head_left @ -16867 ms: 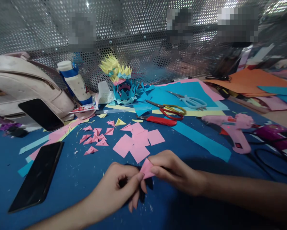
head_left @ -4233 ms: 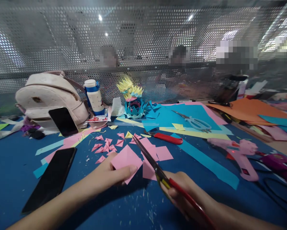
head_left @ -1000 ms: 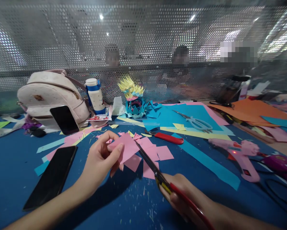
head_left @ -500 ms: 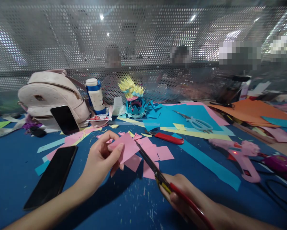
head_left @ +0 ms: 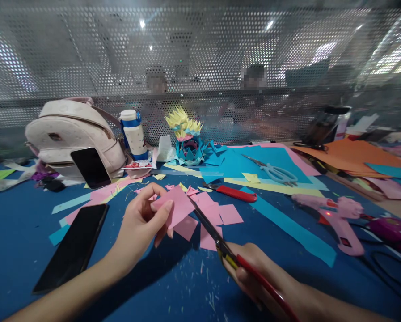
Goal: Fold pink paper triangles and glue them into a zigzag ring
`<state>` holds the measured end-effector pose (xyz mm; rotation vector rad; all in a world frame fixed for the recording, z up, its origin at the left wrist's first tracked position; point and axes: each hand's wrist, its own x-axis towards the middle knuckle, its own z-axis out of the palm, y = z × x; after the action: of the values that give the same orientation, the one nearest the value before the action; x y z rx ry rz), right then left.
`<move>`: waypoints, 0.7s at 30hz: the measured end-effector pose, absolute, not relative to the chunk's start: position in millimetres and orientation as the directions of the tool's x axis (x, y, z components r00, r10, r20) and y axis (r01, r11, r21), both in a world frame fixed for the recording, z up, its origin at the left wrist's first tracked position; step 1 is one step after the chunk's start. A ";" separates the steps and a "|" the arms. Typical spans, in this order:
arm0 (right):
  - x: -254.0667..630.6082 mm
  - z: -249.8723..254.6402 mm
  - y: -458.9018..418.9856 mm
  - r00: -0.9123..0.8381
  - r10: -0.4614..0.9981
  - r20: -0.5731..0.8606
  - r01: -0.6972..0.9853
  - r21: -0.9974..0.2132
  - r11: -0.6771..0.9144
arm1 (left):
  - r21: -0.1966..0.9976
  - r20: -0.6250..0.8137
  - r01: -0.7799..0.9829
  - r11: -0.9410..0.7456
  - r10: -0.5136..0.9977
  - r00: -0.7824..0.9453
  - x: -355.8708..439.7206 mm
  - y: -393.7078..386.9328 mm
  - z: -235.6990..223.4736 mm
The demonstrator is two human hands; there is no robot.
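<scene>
My left hand point(head_left: 143, 219) pinches a pink paper square point(head_left: 176, 206) between thumb and fingers above the table. My right hand point(head_left: 254, 268) is wrapped round a pair of red-handled scissors point(head_left: 217, 237). Their dark blades point up and left, with the tip at the right corner of the held square. Whether the blades touch the paper I cannot tell. Several more pink paper squares point(head_left: 231, 214) lie on the blue table point(head_left: 146, 290) under and behind the hands, among small pink and yellow scraps.
A red-handled cutter point(head_left: 237, 193) and a blue paper strip point(head_left: 294, 228) lie right of the squares. A pink glue gun point(head_left: 334, 219) with its cable, light-blue scissors point(head_left: 274, 172), a phone point(head_left: 73, 246), a backpack point(head_left: 73, 134), a bottle point(head_left: 133, 134) and a folded-paper figure point(head_left: 188, 138) surround them.
Both hands, the pink square and the scissors stay almost exactly where they were. Behind the perforated screen, the people's outlines have shifted slightly.
</scene>
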<state>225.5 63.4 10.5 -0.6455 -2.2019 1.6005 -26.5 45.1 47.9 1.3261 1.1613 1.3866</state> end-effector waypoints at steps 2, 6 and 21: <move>225.4 10.5 62.8 -0.844 0.537 0.015 0.145 -0.956 0.255 | 0.982 0.189 0.017 -0.189 0.980 -0.057 -26.5 44.8 48.2; 224.2 14.3 60.1 -0.832 0.554 0.029 0.152 -0.948 0.279 | 0.983 0.185 0.027 -0.183 0.981 -0.053 -26.2 43.3 49.5; 227.8 2.4 64.0 -0.840 0.542 0.005 0.135 -0.967 0.217 | 0.986 0.167 0.018 -0.166 0.985 -0.041 -25.9 44.1 50.4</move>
<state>227.8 64.0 2.4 -0.6306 -2.1561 1.6575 -25.9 44.1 50.4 1.3226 1.1681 1.3573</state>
